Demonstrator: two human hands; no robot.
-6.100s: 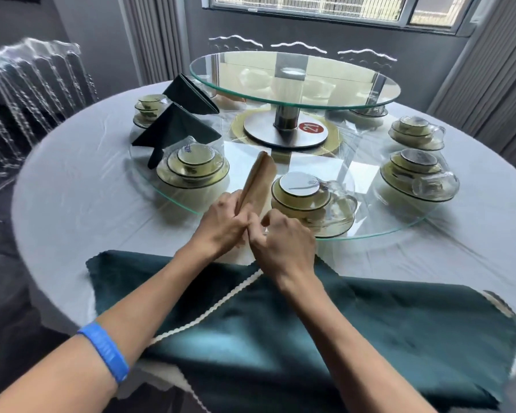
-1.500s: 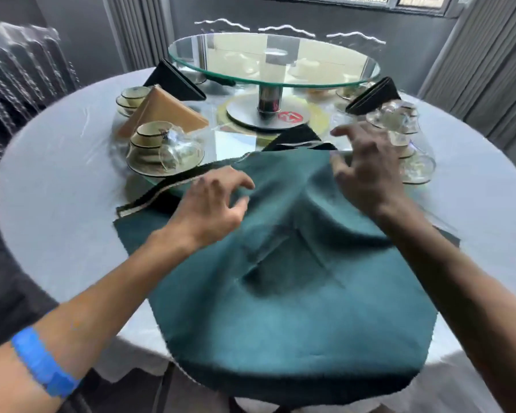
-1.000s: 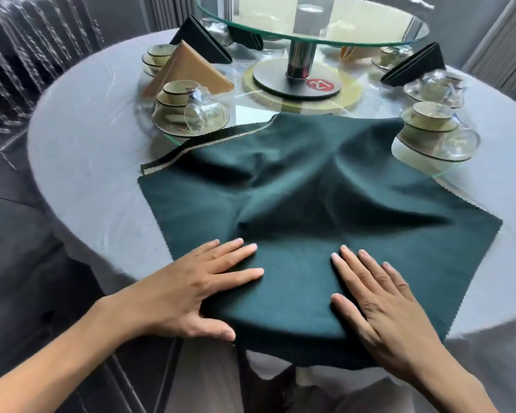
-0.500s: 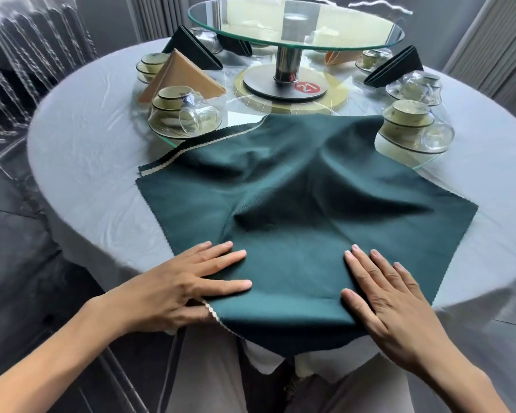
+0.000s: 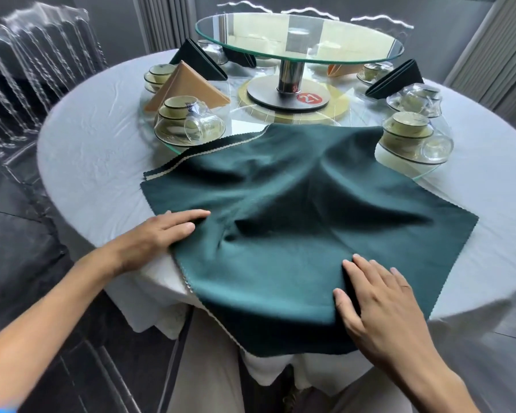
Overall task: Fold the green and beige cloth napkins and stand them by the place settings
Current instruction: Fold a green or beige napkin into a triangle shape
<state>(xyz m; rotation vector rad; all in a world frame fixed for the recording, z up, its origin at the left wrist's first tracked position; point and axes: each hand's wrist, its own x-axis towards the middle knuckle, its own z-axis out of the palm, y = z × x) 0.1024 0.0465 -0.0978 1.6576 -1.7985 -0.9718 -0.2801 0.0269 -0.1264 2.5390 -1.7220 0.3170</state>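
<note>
A large green napkin (image 5: 295,210) lies spread out on the round table, its near corner hanging over the edge and its far edge on the glass ring. My left hand (image 5: 158,234) rests flat at the napkin's left edge, fingers apart. Flat on the cloth near its front right lies my right hand (image 5: 379,305). A folded beige napkin (image 5: 185,84) stands behind the left place setting (image 5: 188,123). Folded green napkins stand at the back left (image 5: 200,61) and back right (image 5: 396,80). A second beige napkin (image 5: 340,70) shows behind the turntable post.
A raised glass turntable (image 5: 298,37) on a metal post stands mid-table, above a lower glass ring (image 5: 423,174) carrying cup-and-bowl settings, one at the right (image 5: 411,138). The white tablecloth (image 5: 96,150) covers the table. Clear plastic chairs (image 5: 27,70) stand at the left.
My left hand has slid left and outward to the napkin's left edge; my right hand stays flat near the front right. The cloth shows fresh creases near the left hand.
</note>
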